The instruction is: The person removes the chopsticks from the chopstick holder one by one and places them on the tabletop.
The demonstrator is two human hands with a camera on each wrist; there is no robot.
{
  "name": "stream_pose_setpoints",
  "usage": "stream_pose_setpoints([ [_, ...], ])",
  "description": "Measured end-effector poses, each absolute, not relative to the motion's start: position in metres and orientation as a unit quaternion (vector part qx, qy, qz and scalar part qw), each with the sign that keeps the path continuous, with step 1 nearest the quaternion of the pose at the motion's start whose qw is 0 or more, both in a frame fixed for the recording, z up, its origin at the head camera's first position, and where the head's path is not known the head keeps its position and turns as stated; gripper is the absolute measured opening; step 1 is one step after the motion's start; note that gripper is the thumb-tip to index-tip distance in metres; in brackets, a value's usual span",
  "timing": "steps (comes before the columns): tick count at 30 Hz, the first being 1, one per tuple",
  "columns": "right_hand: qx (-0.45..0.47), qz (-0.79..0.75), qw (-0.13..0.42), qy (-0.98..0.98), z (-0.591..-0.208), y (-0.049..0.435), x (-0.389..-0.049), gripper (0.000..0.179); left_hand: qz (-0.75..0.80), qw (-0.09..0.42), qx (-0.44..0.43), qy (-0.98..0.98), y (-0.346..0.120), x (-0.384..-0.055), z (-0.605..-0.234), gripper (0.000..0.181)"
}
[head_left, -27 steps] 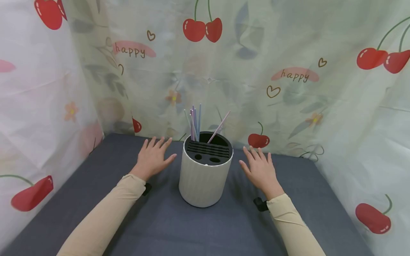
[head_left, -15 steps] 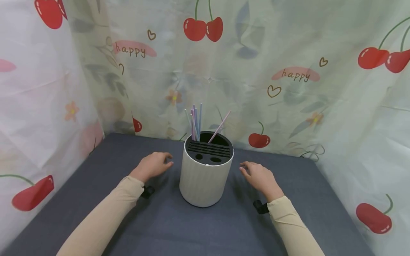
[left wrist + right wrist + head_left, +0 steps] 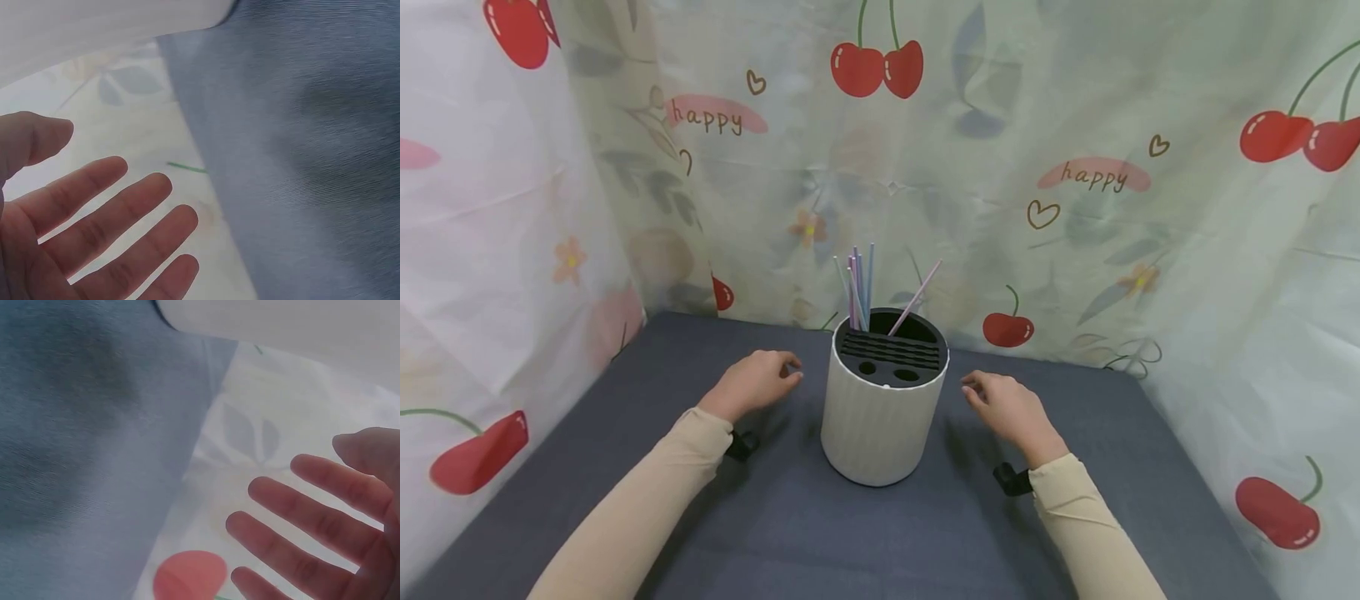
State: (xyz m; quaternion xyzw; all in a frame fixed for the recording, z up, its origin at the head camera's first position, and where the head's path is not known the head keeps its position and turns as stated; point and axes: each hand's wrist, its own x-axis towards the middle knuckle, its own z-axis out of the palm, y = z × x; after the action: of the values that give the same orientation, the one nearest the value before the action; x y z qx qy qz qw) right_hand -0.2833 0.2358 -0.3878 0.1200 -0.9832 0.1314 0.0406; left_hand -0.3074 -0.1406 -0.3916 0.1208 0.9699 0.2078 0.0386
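Observation:
A white ribbed cylindrical holder (image 3: 876, 433) with a black slotted top (image 3: 891, 354) stands upright between my hands. Several thin pastel sticks (image 3: 859, 292) lean in its rear opening, one pink stick (image 3: 916, 297) tilted to the right. To the left of the holder hovers my left hand (image 3: 752, 385), apart from it, fingers relaxed and slightly bent. My right hand (image 3: 1009, 410) is held likewise on the other side, touching nothing. Both wrist views show spread, loosely bent fingers, with the holder's white wall (image 3: 112, 31) near the upper edge.
A dark grey-blue cloth (image 3: 880, 542) covers the table. Behind and at both sides hangs a pale curtain (image 3: 887, 167) printed with cherries, leaves and "happy". Small black devices (image 3: 1012, 480) sit at the wrists.
Both hands went from flat, spread fingers pointing forward to bent, relaxed fingers turned toward the holder. The holder and sticks have not moved.

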Motion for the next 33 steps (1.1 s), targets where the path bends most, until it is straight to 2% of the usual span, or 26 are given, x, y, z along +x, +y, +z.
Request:
stream_pose_setpoints([
  [5,0.126,0.189,0.038,-0.973,-0.365,0.236,-0.283,0.030,0.256,0.031,0.137,0.956,-0.142,-0.310,-0.365,0.037],
  [12,0.117,0.396,0.084,-0.907,-0.328,0.226,-0.289,0.040,0.383,0.002,0.169,0.908,-0.139,-0.314,-0.308,0.035],
  [17,0.134,0.535,0.048,-0.833,-0.316,0.211,-0.292,0.044,0.516,0.000,0.182,0.837,-0.125,-0.316,-0.280,0.034],
  [24,0.118,0.604,-0.018,-0.788,-0.322,0.195,-0.294,0.044,0.621,-0.014,0.180,0.763,-0.108,-0.318,-0.276,0.030],
  [33,0.095,0.618,-0.042,-0.779,-0.332,0.190,-0.293,0.044,0.666,-0.010,0.169,0.726,-0.103,-0.318,-0.289,0.020],
])
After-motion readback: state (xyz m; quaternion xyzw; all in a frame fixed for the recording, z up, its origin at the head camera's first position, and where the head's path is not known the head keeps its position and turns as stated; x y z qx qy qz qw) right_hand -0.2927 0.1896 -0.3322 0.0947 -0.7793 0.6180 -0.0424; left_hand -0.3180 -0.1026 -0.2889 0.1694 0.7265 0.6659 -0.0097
